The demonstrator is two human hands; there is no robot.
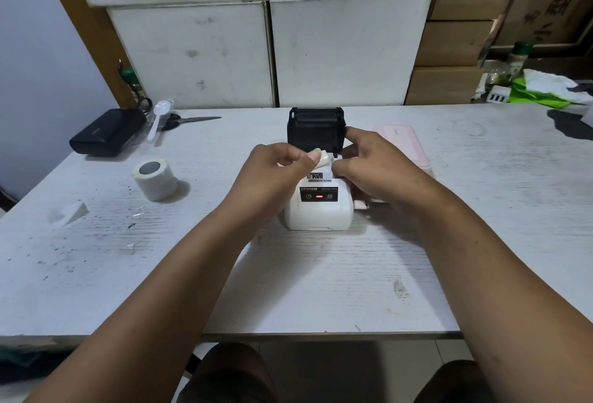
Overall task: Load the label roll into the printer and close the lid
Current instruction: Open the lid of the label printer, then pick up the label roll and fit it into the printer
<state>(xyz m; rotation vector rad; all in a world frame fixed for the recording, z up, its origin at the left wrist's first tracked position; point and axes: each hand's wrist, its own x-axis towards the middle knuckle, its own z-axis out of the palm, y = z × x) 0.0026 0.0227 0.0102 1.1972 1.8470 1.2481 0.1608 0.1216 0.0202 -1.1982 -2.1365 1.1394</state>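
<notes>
A small white label printer stands in the middle of the table with its black lid tipped up and open at the back. My left hand pinches the loose white end of the label strip above the printer's open bay. My right hand rests on the printer's right side, fingers curled over the bay's edge, with the thumb near the lid. The roll inside the bay is hidden by my hands. A second white label roll stands on the table to the left.
A black case, a plastic spoon and scissors lie at the back left. A pink device sits just right of the printer. White boxes are stacked behind the table. Green and white bags lie at the far right.
</notes>
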